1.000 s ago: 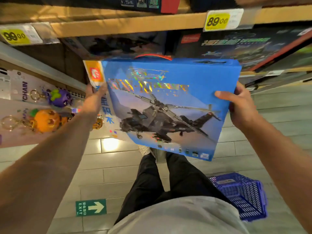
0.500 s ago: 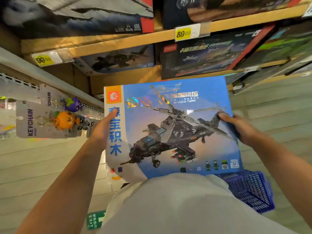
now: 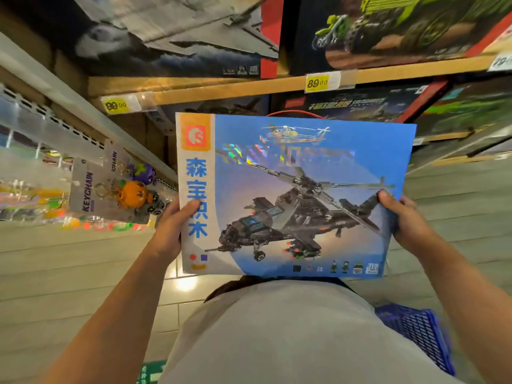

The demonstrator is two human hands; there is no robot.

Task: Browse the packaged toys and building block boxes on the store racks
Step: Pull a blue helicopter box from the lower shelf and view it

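The helicopter box (image 3: 291, 195) is printed cardboard with a glossy face — a foil strip across its upper part, above the pictured rotor, flashes rainbow colours. Above the box, the shelf (image 3: 221, 88) looks like smooth pale wood, with glossy yellow paper price tags (image 3: 317, 83) on its edge. Left of the box, the keychains (image 3: 130, 194) look like shiny plastic on matt card. Below the box, the floor (image 3: 55, 286) is tile with a sheen — the basket (image 3: 415, 332) is blue plastic mesh, the shirt (image 3: 291, 336) matt grey cloth.

Blue helicopter box (image 3: 318, 162), white side band
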